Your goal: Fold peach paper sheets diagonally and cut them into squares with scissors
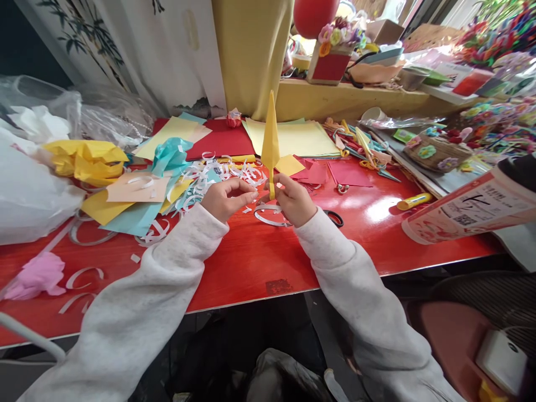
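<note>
yellow folded paper [271, 139] stands upright between the two hands, its long point upward and its narrow lower end pinched by the thumb and fingers of the right hand [296, 202]. the left hand [229, 198] is just beside it, thumb and fingertips brought close together; i cannot tell whether they hold anything small. just below the hands a curved white paper strip [268, 223] lies on the red table [243, 268], and a black scissor handle [336, 218] shows just right of the right hand. curled white scraps [213, 178] are heaped beyond the left hand, with crumpled teal paper [171, 156] and crumpled yellow paper [86, 162] farther left. beyond the right hand are red paper squares [352, 174]; farther right are a yellow tube [414, 201] and a printed cup [473, 204]. pale yellow sheets [301, 139] lie beyond both hands.
</note>
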The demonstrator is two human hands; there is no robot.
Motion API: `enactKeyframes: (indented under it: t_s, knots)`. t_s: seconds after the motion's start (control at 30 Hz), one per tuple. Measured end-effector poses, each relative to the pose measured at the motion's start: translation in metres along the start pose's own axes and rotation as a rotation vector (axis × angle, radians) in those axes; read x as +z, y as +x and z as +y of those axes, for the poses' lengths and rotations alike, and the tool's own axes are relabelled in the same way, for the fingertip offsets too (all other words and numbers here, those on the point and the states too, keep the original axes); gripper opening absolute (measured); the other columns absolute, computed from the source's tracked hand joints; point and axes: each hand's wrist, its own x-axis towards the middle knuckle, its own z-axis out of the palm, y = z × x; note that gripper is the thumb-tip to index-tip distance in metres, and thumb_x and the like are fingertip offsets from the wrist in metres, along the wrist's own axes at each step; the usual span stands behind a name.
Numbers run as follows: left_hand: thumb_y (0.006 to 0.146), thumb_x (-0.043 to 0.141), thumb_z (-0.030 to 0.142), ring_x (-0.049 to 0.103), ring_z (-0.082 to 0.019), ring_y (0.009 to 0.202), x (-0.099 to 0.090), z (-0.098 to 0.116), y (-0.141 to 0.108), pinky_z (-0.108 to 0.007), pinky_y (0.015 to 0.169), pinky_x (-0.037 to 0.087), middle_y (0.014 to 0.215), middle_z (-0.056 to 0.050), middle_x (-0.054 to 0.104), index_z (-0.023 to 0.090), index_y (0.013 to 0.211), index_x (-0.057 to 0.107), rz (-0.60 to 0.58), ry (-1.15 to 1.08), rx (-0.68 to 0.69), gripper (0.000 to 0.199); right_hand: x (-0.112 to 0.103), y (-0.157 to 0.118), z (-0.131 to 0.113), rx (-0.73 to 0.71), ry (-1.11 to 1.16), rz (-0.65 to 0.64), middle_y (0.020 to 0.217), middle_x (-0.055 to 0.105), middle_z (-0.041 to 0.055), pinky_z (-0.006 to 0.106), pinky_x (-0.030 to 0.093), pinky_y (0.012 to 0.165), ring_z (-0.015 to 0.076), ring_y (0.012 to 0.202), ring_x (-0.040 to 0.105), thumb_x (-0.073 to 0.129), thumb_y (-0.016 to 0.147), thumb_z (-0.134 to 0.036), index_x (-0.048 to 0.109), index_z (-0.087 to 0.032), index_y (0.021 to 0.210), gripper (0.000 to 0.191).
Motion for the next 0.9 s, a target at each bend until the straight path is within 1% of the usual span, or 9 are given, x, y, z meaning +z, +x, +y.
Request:
enactKeyframes:
  t_s: [0.1, 0.2, 0.37, 0.47, 0.6, 0.73, 0.9]
  knots:
    - [0.063, 0.068, 0.029, 0.057, -0.012, 0.065, 0.0004, 0.0011, -0.0003, -0.025, 0.063, 0.046, 0.067, 0.000, 0.063, 0.016, 0.067, 0.064, -0.002, -0.016, 0.012, 0.014, 0.0001, 0.0001, 0.0009, 0.001, 0.004, -0.004, 0.063, 0.063, -0.0020, 0.028, 0.049, 0.052, 0.0125, 0.048, 0.059, 0.041, 0.083, -0.034, 0.043, -0.022, 0.085, 0.013]
    - [0.064, 0.068, 0.028, 0.058, -0.013, 0.067, -0.0001, 0.0009, -0.0001, -0.025, 0.065, 0.047, 0.070, -0.001, 0.065, 0.016, 0.069, 0.066, -0.005, -0.018, 0.018, 0.013, 0.0000, 0.0004, 0.0025, -0.010, -0.002, -0.002, 0.065, 0.064, -0.0011, 0.029, 0.049, 0.052, 0.0126, 0.047, 0.058, 0.040, 0.084, -0.033, 0.043, -0.022, 0.085, 0.012]
    - [0.062, 0.067, 0.023, 0.059, -0.013, 0.070, -0.0012, 0.0002, -0.0002, -0.025, 0.066, 0.048, 0.075, -0.001, 0.067, 0.015, 0.079, 0.068, -0.016, -0.049, -0.021, 0.019, 0.0001, 0.0008, 0.0030, -0.006, 0.013, -0.002, 0.066, 0.065, -0.0007, 0.027, 0.050, 0.050, 0.0140, 0.052, 0.062, 0.041, 0.084, -0.030, 0.044, -0.021, 0.086, 0.010]
    - [0.063, 0.068, 0.026, 0.061, -0.014, 0.074, -0.0016, 0.0015, -0.0004, -0.026, 0.070, 0.049, 0.079, -0.002, 0.069, 0.015, 0.078, 0.069, -0.020, -0.040, -0.014, 0.018, 0.0004, 0.0009, 0.0037, -0.011, 0.024, 0.002, 0.066, 0.065, -0.0007, 0.027, 0.051, 0.050, 0.0143, 0.053, 0.063, 0.042, 0.084, -0.031, 0.044, -0.021, 0.086, 0.010]
    - [0.066, 0.067, 0.029, 0.062, -0.016, 0.078, -0.0015, 0.0026, -0.0004, -0.026, 0.074, 0.048, 0.077, -0.002, 0.070, 0.015, 0.075, 0.069, -0.011, 0.019, 0.038, 0.017, 0.0006, 0.0011, 0.0062, -0.036, 0.041, 0.004, 0.067, 0.066, -0.0007, 0.030, 0.053, 0.055, 0.0129, 0.050, 0.061, 0.043, 0.084, -0.036, 0.045, -0.021, 0.085, 0.015]
    - [0.065, 0.067, 0.029, 0.062, -0.015, 0.075, -0.0004, 0.0007, -0.0001, -0.026, 0.071, 0.048, 0.075, -0.002, 0.069, 0.015, 0.074, 0.068, -0.021, -0.009, 0.026, 0.017, 0.0002, 0.0015, 0.0078, -0.037, 0.043, 0.000, 0.068, 0.067, -0.0003, 0.030, 0.053, 0.053, 0.0138, 0.050, 0.062, 0.043, 0.084, -0.038, 0.044, -0.022, 0.085, 0.016]
    - [0.064, 0.068, 0.028, 0.058, -0.012, 0.067, 0.0006, -0.0012, -0.0001, -0.024, 0.065, 0.046, 0.068, 0.000, 0.065, 0.015, 0.069, 0.064, 0.021, -0.010, 0.020, 0.015, 0.0000, 0.0021, 0.0083, -0.032, 0.023, 0.003, 0.065, 0.066, -0.0020, 0.029, 0.051, 0.053, 0.0128, 0.049, 0.060, 0.042, 0.083, -0.033, 0.045, -0.022, 0.086, 0.011]
